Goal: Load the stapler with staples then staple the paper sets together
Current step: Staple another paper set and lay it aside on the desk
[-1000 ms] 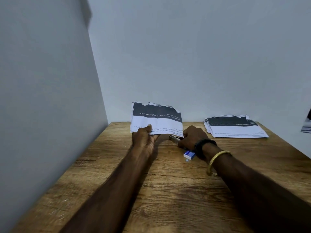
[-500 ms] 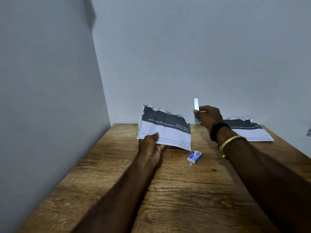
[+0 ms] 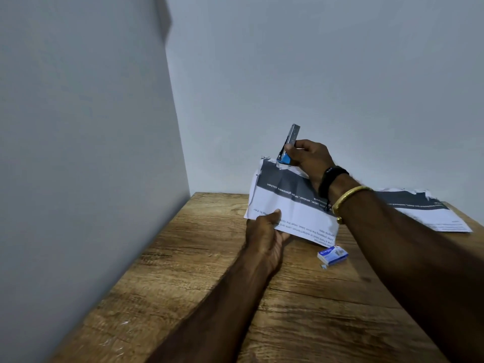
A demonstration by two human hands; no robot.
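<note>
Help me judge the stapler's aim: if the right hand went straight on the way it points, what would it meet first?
The top edge of the paper set the left hand holds up; the stapler in the right hand looks nearly on it, though depth is unclear.

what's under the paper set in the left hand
Beneath the white printed paper set, brown wooden table shows; the blue-and-white staple box lies beside its lower corner, not under. The left hand's fingers behind it are hidden.
</note>
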